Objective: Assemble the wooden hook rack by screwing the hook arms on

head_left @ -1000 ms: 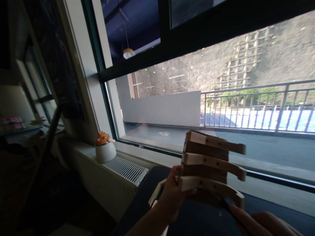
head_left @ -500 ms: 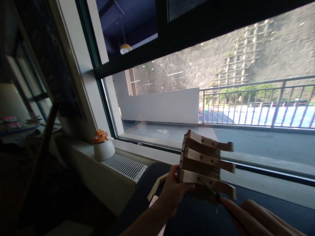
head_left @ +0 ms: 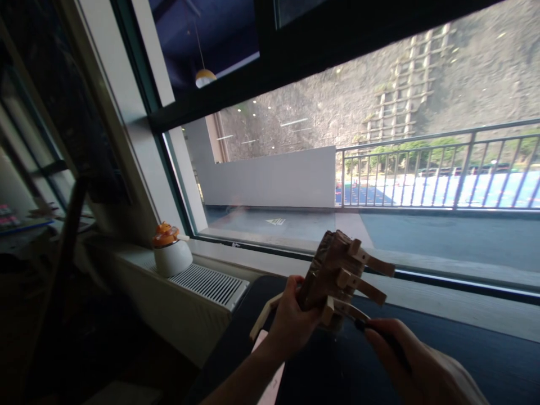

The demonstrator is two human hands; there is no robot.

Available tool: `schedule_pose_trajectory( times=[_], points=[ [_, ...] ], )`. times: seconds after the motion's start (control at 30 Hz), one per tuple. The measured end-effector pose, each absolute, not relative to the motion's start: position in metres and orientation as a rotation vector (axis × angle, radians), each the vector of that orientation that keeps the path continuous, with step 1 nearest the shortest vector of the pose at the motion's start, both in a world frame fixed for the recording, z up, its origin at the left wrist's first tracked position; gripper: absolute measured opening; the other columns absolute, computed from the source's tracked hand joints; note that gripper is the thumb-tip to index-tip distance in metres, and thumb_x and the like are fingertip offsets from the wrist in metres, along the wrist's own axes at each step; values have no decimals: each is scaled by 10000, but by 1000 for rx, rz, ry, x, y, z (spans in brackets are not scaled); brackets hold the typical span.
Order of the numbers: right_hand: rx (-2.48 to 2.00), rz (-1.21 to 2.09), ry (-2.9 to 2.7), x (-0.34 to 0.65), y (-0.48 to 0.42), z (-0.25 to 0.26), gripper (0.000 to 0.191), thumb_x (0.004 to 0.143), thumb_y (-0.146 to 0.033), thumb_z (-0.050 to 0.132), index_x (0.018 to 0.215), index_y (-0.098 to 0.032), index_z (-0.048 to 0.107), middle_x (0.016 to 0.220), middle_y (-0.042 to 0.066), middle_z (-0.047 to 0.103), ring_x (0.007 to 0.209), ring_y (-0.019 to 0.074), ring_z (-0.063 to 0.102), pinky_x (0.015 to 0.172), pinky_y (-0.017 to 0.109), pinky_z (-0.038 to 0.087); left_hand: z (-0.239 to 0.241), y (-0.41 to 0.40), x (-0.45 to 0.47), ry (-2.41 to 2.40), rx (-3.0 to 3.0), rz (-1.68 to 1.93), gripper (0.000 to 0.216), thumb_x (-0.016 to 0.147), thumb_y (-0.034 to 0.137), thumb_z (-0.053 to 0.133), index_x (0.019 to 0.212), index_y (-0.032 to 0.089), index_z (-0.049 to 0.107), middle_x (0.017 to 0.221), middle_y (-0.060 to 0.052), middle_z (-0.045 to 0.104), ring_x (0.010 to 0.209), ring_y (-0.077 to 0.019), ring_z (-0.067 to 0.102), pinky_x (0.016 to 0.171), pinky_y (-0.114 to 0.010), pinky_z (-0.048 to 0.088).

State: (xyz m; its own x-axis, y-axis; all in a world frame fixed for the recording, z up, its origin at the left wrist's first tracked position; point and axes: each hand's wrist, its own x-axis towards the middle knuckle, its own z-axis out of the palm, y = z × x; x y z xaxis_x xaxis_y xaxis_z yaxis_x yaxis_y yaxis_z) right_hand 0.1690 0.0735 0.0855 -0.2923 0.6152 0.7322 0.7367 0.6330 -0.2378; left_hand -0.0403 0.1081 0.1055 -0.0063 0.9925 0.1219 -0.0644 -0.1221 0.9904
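Note:
My left hand (head_left: 294,316) is wrapped round the lower left side of a brown wooden block (head_left: 327,267). Three short wooden arms stick out of the block toward the right, the lowest arm (head_left: 348,308) being nearest my right hand. The block is tilted and held above a dark table (head_left: 358,374). In my right hand (head_left: 422,360), closed fingers grip a screwdriver (head_left: 361,325) with a dark handle. Its front end is at the lowest arm; whether the tip sits in a hole there is too small to tell.
A curved pale wooden strip (head_left: 262,318) and a pink flat object (head_left: 272,385) lie left of my left wrist. A white pot with an orange top (head_left: 172,257) stands on the radiator cover (head_left: 213,286). Beyond the table runs a large window with its sill (head_left: 253,261).
The wooden block has been turned in my left hand, so its arms now point more away and its side face shows. My right hand has shifted left and up with the screwdriver.

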Motion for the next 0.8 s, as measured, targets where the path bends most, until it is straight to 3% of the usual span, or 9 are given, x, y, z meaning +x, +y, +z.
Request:
schedule_pose_trajectory(
  times=[0.1, 0.2, 0.33, 0.5, 0.6, 0.7, 0.8],
  points=[
    [-1145, -123, -2028, 171, 76, 80, 81, 973, -312, 525, 1043, -302, 564, 633, -90, 744, 451, 166, 713, 320, 192, 452, 104, 111, -44, 1160, 1251, 1276, 511, 653, 248, 827, 1026, 180, 485, 919, -52, 718, 819, -199, 671, 694, -269, 533],
    [-1088, -250, -2019, 171, 77, 84, 198, 919, -232, 519, 1105, -293, 546, 759, -55, 788, 506, 170, 737, 343, 190, 475, 103, 115, -49, 1203, 1228, 1238, 514, 635, 157, 802, 1049, 169, 497, 924, -53, 711, 866, -207, 665, 746, -282, 533],
    [-946, -404, -2070, 174, 78, 86, 280, 945, -158, 424, 1137, -289, 580, 843, -16, 786, 609, 159, 757, 485, 199, 555, 100, 119, -54, 1219, 1235, 1227, 499, 641, 104, 769, 1063, 163, 509, 926, -52, 706, 890, -206, 659, 781, -287, 521],
    [-974, -344, -2099, 178, 80, 77, 274, 977, -189, 418, 1157, -277, 606, 925, 23, 787, 668, 173, 761, 463, 217, 518, 97, 121, -58, 1180, 1260, 1198, 521, 667, 121, 771, 1108, 170, 496, 996, -65, 695, 956, -222, 664, 819, -304, 523],
    [-1134, -126, -2021, 175, 80, 75, 171, 1000, -319, 452, 1036, -288, 616, 739, -33, 768, 532, 170, 728, 416, 224, 482, 99, 119, -57, 1181, 1282, 1168, 518, 671, 124, 779, 1101, 174, 493, 1020, -70, 687, 973, -229, 659, 813, -308, 532],
    [-1283, 67, -1976, 172, 79, 73, 251, 995, -438, 436, 877, -291, 602, 542, -59, 690, 410, 190, 676, 341, 245, 414, 103, 117, -55, 1224, 1300, 1162, 501, 667, 111, 776, 1080, 174, 498, 979, -54, 683, 937, -216, 653, 786, -294, 530],
    [-1293, 138, -1982, 174, 80, 69, 219, 956, -466, 478, 934, -293, 610, 585, -43, 724, 438, 210, 699, 341, 242, 427, 106, 115, -52, 1231, 1288, 1189, 486, 650, 106, 787, 1037, 182, 503, 914, -28, 681, 892, -199, 652, 759, -273, 520]
  ],
)
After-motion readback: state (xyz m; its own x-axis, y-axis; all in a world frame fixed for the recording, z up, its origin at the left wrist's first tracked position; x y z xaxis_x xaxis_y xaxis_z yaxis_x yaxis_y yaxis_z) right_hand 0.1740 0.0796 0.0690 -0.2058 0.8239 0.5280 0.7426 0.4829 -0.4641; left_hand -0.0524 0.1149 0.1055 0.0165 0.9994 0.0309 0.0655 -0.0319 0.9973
